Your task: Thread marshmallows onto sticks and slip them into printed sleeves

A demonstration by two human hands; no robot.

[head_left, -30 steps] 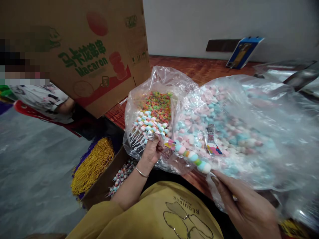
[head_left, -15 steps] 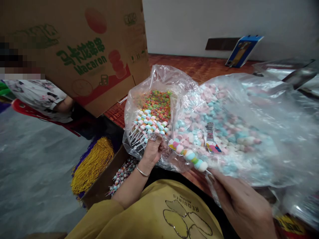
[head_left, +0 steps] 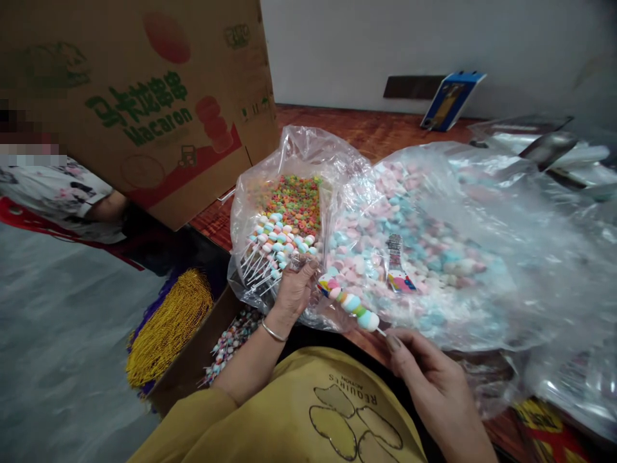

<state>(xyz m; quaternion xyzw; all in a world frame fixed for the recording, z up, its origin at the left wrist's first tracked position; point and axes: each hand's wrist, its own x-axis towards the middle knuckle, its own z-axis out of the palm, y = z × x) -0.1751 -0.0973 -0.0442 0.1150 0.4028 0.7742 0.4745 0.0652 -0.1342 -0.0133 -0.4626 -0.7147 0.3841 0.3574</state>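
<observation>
A marshmallow skewer [head_left: 355, 306] with pastel marshmallows and coloured rings lies slanted between my hands. My right hand [head_left: 431, 376] pinches the white stick at its lower end. My left hand [head_left: 294, 289] is closed on the edge of a clear printed wrapper at the skewer's far end; a colourful print shows around the tip. How far the wrapper reaches along the skewer is hard to see. Just beyond my left hand, a pile of finished skewers [head_left: 277, 241] rests on a clear bag of coloured ring pieces [head_left: 299, 199]. Another printed wrapper [head_left: 401, 280] lies on the large bag of marshmallows [head_left: 357, 225].
A tall cardboard box [head_left: 216, 64] stands at the back left, with a person's arm [head_left: 107, 207] beside it. Below left, an open carton [head_left: 186, 360] holds many skewers, next to gold fringe [head_left: 171, 328]. A blue device [head_left: 453, 99] leans near the wall; a metal scoop [head_left: 549, 149] lies right.
My right hand has come closer to my left, bringing the skewer nearer to the left fingers. The view has shifted slightly, and my left hand keeps its hold.
</observation>
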